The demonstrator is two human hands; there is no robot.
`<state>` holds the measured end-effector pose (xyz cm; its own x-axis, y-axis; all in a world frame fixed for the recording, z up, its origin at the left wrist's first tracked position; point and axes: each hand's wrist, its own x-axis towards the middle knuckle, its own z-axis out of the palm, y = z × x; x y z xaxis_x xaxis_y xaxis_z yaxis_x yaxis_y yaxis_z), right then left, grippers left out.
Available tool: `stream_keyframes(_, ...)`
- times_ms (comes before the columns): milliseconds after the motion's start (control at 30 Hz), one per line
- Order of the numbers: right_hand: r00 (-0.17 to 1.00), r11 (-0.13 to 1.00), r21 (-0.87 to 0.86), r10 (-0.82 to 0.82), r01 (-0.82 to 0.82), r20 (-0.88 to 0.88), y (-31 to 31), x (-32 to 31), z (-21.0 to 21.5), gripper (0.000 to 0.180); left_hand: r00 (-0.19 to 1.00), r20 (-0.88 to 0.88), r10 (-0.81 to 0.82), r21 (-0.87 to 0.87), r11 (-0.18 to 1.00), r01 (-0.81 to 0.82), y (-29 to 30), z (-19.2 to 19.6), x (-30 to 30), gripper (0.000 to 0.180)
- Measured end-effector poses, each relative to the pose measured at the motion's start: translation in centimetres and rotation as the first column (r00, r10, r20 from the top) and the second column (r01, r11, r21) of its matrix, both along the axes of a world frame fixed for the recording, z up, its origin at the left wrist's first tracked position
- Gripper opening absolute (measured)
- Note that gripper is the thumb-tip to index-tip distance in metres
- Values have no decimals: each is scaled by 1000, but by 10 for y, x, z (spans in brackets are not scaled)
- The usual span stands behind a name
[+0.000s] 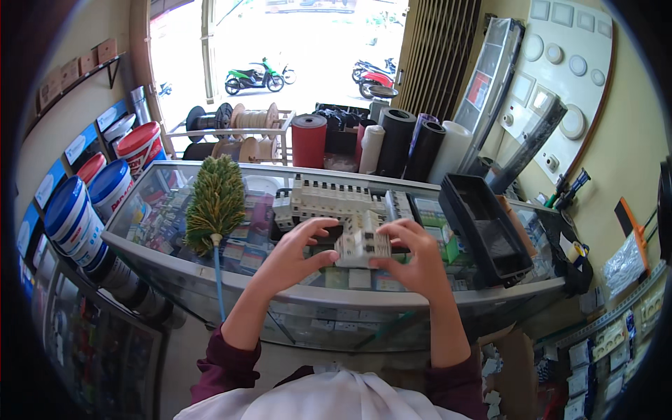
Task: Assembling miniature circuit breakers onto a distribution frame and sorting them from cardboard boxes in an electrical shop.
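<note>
A short row of white miniature circuit breakers (362, 245) with dark switches is raised over the near part of the glass counter. My right hand (415, 257) is closed on its right end, fingers at the top and thumb below. My left hand (297, 253) is curved beside the left end with fingers and thumb apart; its thumb tip is at the block's edge, and whether it touches I cannot tell. Behind the hands, more circuit breakers (330, 197) stand in rows, with a dark tray partly showing beneath them. Another group of breakers (397, 205) is to their right.
The glass display counter (336, 294) holds boxed goods under its top. A green-yellow duster (215, 203) with a blue handle lies at left, and a black plastic tray (483, 227) at right. Rolls of sheeting (396, 143) and cable spools (255, 119) stand beyond; paint buckets (73, 217) are at left.
</note>
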<state>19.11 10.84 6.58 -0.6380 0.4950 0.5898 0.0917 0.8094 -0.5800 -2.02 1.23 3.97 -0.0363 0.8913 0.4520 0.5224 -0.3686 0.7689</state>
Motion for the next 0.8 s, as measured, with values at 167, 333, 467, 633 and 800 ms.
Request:
stream_keyframes(167,997,993,-107,46,-52,-56,29,-60,2,44,959,-93,266,113,960,-255,14,-3,-23,42)
stream_keyframes(333,993,972,-209,118,-110,29,53,-94,-21,44,923,-51,380,123,920,-372,29,-31,-39,39)
stream_keyframes(467,990,984,-159,99,-82,103,63,-101,-30,44,896,-148,418,143,906,-398,37,-50,-44,37)
stream_keyframes(633,977,999,-10,45,-44,207,71,-97,-36,48,891,-164,424,84,906,-415,39,-51,-32,27)
stream_keyframes(800,968,985,131,79,-113,239,74,-96,-36,49,845,-261,468,66,881,-468,42,-51,-33,23)
